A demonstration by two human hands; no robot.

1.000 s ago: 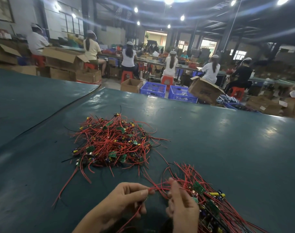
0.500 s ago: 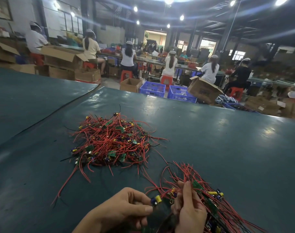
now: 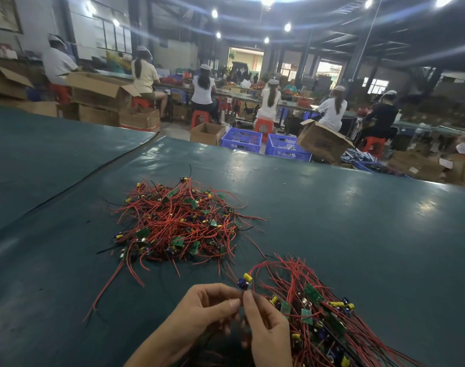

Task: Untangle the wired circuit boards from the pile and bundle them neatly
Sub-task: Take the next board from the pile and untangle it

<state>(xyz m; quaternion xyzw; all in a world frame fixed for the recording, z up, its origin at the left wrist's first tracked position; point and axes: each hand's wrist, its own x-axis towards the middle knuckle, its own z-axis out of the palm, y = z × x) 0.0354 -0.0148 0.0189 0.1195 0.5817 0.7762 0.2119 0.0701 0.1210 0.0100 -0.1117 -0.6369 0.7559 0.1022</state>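
A left hand (image 3: 207,311) and right hand (image 3: 266,329) together pinch one wired circuit board (image 3: 244,281), its blue-and-yellow capacitor poking above the fingertips, over the near edge of a glossy dark-green table (image 3: 358,221); a tangled pile (image 3: 181,223) of thin red wires and small green boards lies farther, left; a straighter bundle (image 3: 318,313) fans out just right of the hands; beyond, blue lattice crates (image 3: 242,140), contents unclear, and open cardboard boxes (image 3: 207,133) stand near seated workers (image 3: 271,102).
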